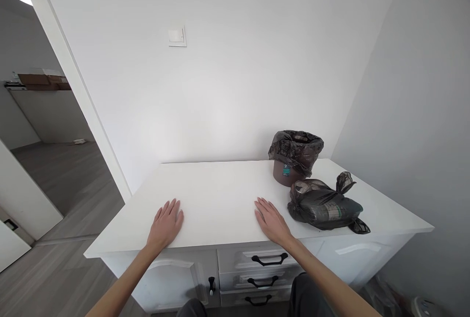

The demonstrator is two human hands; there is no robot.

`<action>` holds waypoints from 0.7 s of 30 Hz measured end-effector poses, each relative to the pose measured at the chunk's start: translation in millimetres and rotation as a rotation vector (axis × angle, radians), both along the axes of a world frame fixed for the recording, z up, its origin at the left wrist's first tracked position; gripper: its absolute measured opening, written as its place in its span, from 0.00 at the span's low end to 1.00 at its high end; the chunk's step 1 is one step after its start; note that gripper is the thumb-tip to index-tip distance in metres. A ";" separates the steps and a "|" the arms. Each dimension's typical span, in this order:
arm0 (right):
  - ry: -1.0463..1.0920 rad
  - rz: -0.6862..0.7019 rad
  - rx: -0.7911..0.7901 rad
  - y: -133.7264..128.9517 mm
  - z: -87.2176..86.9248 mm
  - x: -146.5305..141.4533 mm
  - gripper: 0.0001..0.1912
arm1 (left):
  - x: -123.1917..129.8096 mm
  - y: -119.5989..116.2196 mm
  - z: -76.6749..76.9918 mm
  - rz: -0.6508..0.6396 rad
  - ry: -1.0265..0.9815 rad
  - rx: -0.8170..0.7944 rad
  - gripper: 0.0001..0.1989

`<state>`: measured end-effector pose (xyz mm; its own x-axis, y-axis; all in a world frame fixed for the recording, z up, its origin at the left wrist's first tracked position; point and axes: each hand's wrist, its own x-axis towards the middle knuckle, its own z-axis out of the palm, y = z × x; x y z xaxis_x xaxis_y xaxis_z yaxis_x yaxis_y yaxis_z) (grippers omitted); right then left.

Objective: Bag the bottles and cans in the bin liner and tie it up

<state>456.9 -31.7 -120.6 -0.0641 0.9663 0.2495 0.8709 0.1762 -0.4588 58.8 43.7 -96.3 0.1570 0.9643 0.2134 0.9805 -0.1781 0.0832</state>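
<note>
My left hand (166,224) lies flat on the white cabinet top (216,204), left of the middle, palm down with the fingers stretched out. Palm down on the same surface, my right hand (272,221) rests near the front edge, its fingers extended and nothing in it. Just right of that hand is a tied black plastic bag (325,207) with something bulky inside, its contents only dimly visible. Behind the bag stands a small brown trash bin (286,172), lined with a black bag folded over its rim.
Below the top are several drawers with black handles (270,259) and a cabinet door (172,278) with a black knob. A white wall (235,72) with a light switch (177,36) rises behind. An open doorway on the left shows cardboard boxes (44,81) in another room.
</note>
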 end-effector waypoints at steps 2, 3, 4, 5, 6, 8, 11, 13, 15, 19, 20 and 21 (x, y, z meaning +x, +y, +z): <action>0.043 0.061 0.066 -15.8 4.3 1.2 0.32 | -1.3 1.0 -1.6 -0.007 -0.012 0.018 0.33; 0.053 0.104 0.110 -26.5 8.1 3.9 0.31 | -1.9 1.5 -2.5 -0.013 -0.018 0.030 0.33; 0.054 0.143 0.161 -38.3 13.2 8.6 0.29 | -2.5 2.0 -3.4 -0.018 -0.022 0.040 0.32; 0.041 0.171 0.217 -50.5 19.7 15.9 0.28 | -3.0 2.5 -4.2 -0.020 -0.023 0.044 0.32; 0.021 0.183 0.274 -62.3 27.4 26.2 0.26 | -3.5 3.0 -4.9 -0.020 -0.023 0.043 0.32; -0.001 0.112 0.417 -81.4 45.2 56.6 0.23 | -4.2 3.9 -5.9 -0.017 -0.023 0.037 0.33; 0.025 -0.181 0.598 -92.5 68.7 122.9 0.22 | -5.1 5.4 -6.8 -0.026 -0.029 0.050 0.32; 0.069 -0.417 0.627 -90.0 75.3 172.9 0.25 | -5.4 6.3 -6.9 -0.032 -0.029 0.057 0.31; 0.141 -0.624 0.529 -84.6 72.1 218.3 0.29 | -5.1 6.6 -6.2 -0.029 -0.025 0.056 0.31; 0.525 -0.745 0.086 -79.2 47.1 270.0 0.31 | -3.2 4.7 -3.1 -0.020 -0.018 0.044 0.32; 0.650 -0.703 -0.008 -79.7 40.3 273.1 0.32 | -2.9 4.0 -2.4 -0.018 -0.018 0.038 0.32; 0.760 -0.647 -0.076 -80.6 34.2 272.6 0.32 | -2.8 3.5 -2.1 -0.015 -0.019 0.034 0.32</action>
<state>729.4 -112.3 -86.4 0.6309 0.7737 -0.0580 0.2596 -0.2810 -0.9239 56.0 47.2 -98.4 0.1668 0.9540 0.2490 0.9760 -0.1956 0.0957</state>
